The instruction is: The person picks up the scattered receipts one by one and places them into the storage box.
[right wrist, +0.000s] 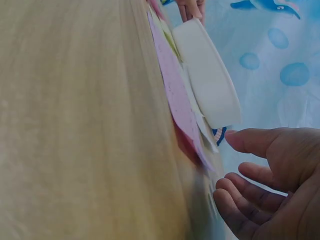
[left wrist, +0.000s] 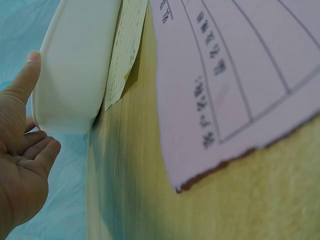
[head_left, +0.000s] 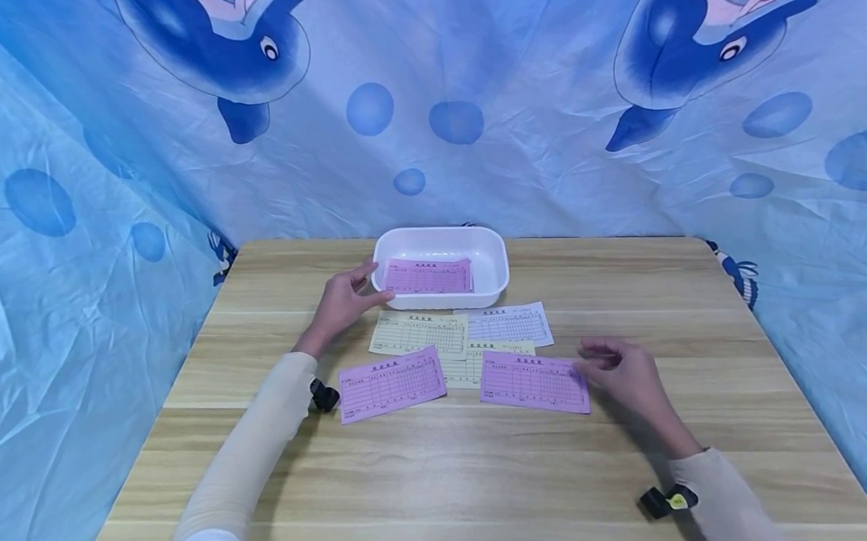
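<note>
Now the left hand (head_left: 339, 305) spans the left end of the white tray (head_left: 488, 262), thumb and forefinger spread against its outside, the lower fingers loosely bent. Over on the other side, the right hand (head_left: 629, 377) hovers at the right pink slip (head_left: 529, 382), thumb and fingers parted, pinching nothing, just beside its right edge. The left pink slip (head_left: 391, 387) lies tilted on the wooden table (head_left: 443, 488); yellow slips (head_left: 416, 334) and a white slip (head_left: 512, 326) overlap between, and more pink paper (head_left: 428, 277) sits inside the tray.
</note>
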Demonstrator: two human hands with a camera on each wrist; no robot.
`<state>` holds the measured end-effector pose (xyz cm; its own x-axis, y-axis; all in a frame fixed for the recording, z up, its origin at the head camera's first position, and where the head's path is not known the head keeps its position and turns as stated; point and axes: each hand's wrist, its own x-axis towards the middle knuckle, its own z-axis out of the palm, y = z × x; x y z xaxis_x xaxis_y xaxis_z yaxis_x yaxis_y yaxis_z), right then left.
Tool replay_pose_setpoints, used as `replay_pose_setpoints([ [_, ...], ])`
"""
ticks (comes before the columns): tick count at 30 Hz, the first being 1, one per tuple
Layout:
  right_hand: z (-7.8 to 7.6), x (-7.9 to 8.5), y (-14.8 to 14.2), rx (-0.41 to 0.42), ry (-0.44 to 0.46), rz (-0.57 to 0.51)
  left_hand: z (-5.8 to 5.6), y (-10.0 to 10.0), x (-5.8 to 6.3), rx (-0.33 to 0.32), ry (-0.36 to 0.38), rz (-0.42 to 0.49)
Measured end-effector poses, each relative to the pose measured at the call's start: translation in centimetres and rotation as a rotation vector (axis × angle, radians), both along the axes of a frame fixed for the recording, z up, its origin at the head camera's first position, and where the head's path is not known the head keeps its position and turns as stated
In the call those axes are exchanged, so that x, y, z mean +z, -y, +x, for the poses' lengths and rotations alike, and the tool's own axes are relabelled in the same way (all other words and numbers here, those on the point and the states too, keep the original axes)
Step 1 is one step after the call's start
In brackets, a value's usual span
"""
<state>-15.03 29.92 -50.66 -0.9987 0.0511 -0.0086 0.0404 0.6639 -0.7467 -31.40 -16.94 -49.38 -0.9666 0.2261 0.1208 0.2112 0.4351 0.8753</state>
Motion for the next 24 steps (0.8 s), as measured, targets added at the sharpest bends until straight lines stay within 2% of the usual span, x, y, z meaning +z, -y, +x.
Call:
replay_pose_setpoints([
  [9,0.17,-0.82,-0.1,-0.006,-0.001,0.057,0.02,-0.07,0.02,0.002,-0.014,-0.003],
  [16,0.18,-0.87,0.33,0.021,0.021,0.042,-0.02,-0.04,-0.01,0.0,-0.019,0.006],
  [24,0.15,-0.95,0.77,0.042,0.005,0.058,0.0,-0.1,-0.14,0.01,-0.012,0.018],
])
